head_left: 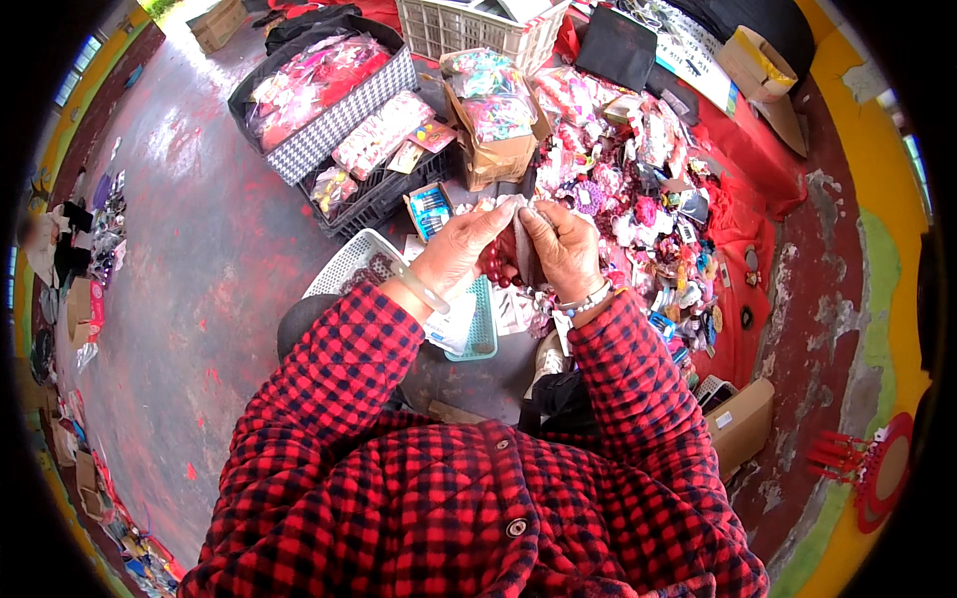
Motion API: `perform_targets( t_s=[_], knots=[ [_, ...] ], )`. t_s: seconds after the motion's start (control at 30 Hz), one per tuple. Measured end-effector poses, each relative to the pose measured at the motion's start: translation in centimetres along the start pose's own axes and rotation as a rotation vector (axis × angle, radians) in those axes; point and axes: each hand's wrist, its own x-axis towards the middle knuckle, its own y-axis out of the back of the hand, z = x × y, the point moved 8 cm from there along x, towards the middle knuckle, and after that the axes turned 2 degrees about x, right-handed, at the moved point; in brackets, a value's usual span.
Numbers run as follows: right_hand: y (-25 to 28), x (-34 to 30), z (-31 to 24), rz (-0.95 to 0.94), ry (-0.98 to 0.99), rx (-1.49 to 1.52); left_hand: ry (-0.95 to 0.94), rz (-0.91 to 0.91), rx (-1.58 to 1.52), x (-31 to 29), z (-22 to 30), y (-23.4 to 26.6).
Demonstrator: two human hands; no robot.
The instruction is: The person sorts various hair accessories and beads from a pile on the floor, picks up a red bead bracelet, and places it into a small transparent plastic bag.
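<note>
"Where's the grip?"
"I see my left hand and right hand pinching a thin greyish piece above the teal basket's far end, dark red beads beneath."
"Progress?"
"This piece looks unfinished, I'd judge. Wrapped packs stand boxed beyond the basket; a loose heap remains to its right."

Smooth, glossy beads — matt cloth sleeves, plastic white basket, matt cardboard carton — smooth, shiny floor, rough, flaking wall.
</note>
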Motion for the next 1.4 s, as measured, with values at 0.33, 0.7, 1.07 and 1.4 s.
perform_targets(
  t_s=[0.33,0.7,1.07,1.4],
  knots=[
    [-2.0,-0.7,3.8,0.014,-0.726,1.0,-0.028,0.008,-0.035,0.2,0.2,0.7],
    [-1.8,-0.3,2.1,-0.151,-0.315,0.677,-0.039,-0.002,-0.179,0.2,0.5,0.8],
    [-1.1,-0.4,2.5,-0.045,-0.294,0.499,0.151,0.029,0.09,-0.1,-1.0,0.2],
    [-3.6,-0.7,3.9,-0.099,-0.631,1.325,-0.109,0.131,-0.095,0.0,1.4,2.3]
  ],
)
